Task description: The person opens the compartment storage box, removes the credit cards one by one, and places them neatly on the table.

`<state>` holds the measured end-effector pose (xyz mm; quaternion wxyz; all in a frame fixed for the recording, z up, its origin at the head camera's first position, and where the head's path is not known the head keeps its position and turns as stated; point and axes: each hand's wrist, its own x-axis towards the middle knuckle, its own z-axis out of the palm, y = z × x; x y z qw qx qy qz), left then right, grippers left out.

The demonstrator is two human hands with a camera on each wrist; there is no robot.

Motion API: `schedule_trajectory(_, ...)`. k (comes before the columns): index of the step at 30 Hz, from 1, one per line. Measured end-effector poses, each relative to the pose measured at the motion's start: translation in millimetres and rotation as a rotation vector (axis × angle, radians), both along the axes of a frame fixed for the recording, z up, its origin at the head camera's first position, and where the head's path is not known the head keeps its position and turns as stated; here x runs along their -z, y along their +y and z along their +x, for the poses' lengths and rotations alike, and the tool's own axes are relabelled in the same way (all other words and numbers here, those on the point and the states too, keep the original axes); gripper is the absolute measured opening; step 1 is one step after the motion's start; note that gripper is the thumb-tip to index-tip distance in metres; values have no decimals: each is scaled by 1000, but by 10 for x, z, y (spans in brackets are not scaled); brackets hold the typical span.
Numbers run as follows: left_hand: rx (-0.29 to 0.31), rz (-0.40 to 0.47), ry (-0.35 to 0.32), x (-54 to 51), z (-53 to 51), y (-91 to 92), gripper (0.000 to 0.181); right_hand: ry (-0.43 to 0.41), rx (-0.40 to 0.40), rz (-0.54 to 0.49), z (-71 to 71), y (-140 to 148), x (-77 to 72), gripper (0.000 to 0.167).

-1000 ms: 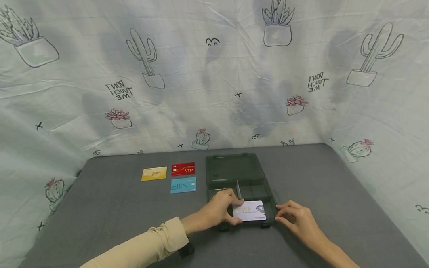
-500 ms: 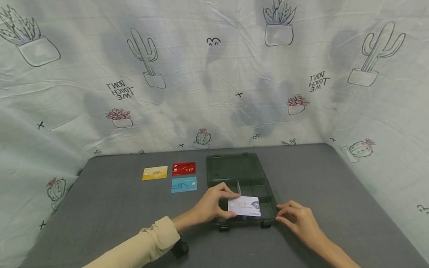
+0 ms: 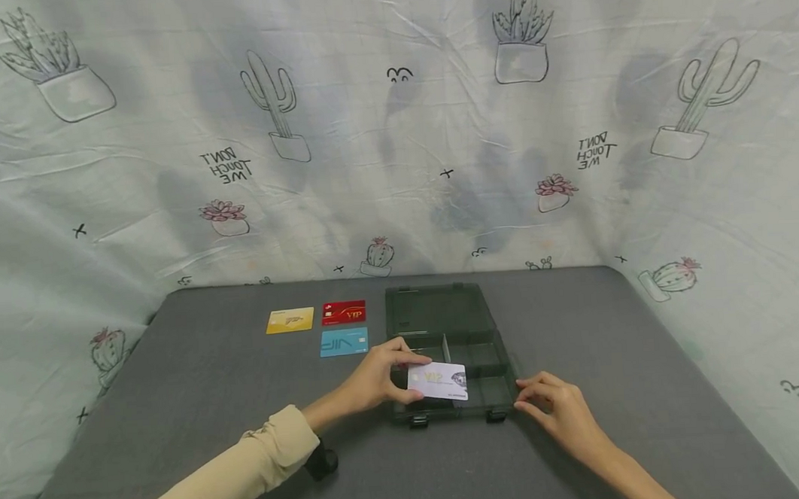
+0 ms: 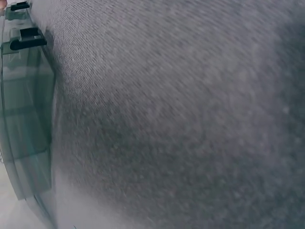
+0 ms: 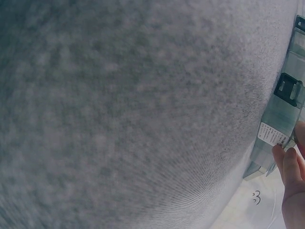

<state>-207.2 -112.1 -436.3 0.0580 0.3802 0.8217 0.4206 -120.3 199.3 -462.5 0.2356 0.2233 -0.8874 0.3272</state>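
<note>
A white VIP card (image 3: 436, 382) is pinched between the thumb and fingers of my left hand (image 3: 372, 375), above the front compartments of a dark green see-through plastic box (image 3: 491, 392). The box lies with its lid (image 3: 436, 309) folded back. Its inside is divided into several compartments, with a pale upright strip (image 3: 446, 348) between the two rear ones. My right hand (image 3: 558, 407) holds the box's right side with curled fingers and thumb. In the right wrist view its fingers (image 5: 290, 164) are at the box wall beside a printed label (image 5: 272, 134).
A yellow card (image 3: 290, 321), a red VIP card (image 3: 344, 313) and a blue VIP card (image 3: 344, 342) lie left of the box on the grey table (image 3: 210, 395). Two black latches (image 3: 418, 422) stick out at the box's front. A cactus-print cloth (image 3: 401, 151) hangs behind the table.
My left hand has lifted the white card from the front right part of the box and moved it leftward. My right hand has stayed at the box's right side.
</note>
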Motion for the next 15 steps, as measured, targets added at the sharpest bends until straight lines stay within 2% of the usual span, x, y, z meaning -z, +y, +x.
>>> schedule_trajectory(9,-46,1,-2,15,7,-115,46,-8,-8,-6,6,0,7,26)
schedule_trajectory(15,-81,-4,22,31,10,-214,47,-7,-11,-13,9,1,15,26)
